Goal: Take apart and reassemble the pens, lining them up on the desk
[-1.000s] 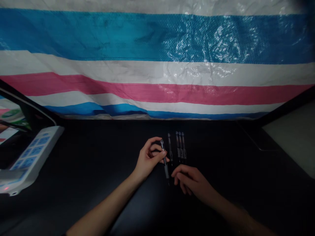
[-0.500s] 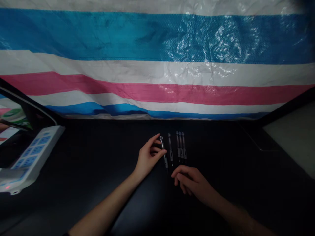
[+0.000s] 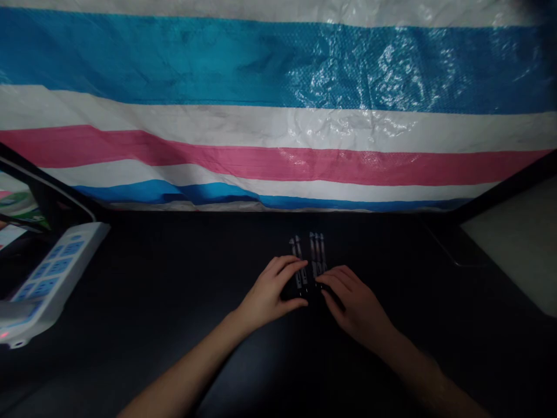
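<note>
Left hand: Your left hand (image 3: 270,290) is spread, its thumb well apart from its fingers, and it reaches around the lower part of the left pair of pens (image 3: 304,276); whether the fingertips press on them, you cannot tell from this view.
Right hand: Your right hand (image 3: 363,307) is half curled, fingertips at the lower ends of the three pens (image 3: 317,249); whether it grips any of them, you cannot tell.
Left pair: The two pens lie side by side on the desk (image 3: 183,278) in front of you, between your hands, upper ends tilted a little to your left.
Trio: The three pens lie close together just to the right of the pair, a narrow gap between the two groups, upper ends pointing away from you.
Pen look: Clear upper barrels and grey lower sections show on both groups; the lower ends are dark and partly lost against the black desk.
Left edge: A white power strip (image 3: 56,270) with blue sockets stands well apart from your left hand, a small red light (image 3: 4,335) glowing at its near end.
Far side: A blue, white and pink striped sheet (image 3: 217,69) hangs behind the desk, wrinkled and shiny towards your right.
</note>
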Available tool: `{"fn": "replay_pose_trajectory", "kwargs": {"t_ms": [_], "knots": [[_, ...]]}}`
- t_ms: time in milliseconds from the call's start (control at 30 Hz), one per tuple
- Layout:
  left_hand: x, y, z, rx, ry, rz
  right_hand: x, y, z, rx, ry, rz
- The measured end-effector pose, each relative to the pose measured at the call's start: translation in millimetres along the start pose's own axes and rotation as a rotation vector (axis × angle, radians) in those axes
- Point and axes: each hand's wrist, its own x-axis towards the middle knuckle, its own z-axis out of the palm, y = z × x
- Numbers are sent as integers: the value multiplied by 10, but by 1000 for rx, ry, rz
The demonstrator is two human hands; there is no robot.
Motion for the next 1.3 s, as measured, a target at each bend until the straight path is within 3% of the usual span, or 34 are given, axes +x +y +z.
{"fn": "replay_pose_trajectory", "kwargs": {"t_ms": [133,333,600,900,1033,1167,1300], "knots": [[8,4,47,119,-49,46,22,121,27,-252,-90,-209],[19,-17,63,115,-19,42,42,124,105,-393,-69,-295],[-22,8,64,135,-14,83,60,74,134,-380,18,-407],[-2,34,39,168,-42,102,102,54,78,-315,-7,-438],[1,34,26,185,-50,120,82,35,65,-262,39,-473],[-11,49,21,201,-61,113,17,30,67,-46,126,-423],[-26,63,25,166,1,85,-60,7,32,179,367,-192]]}}
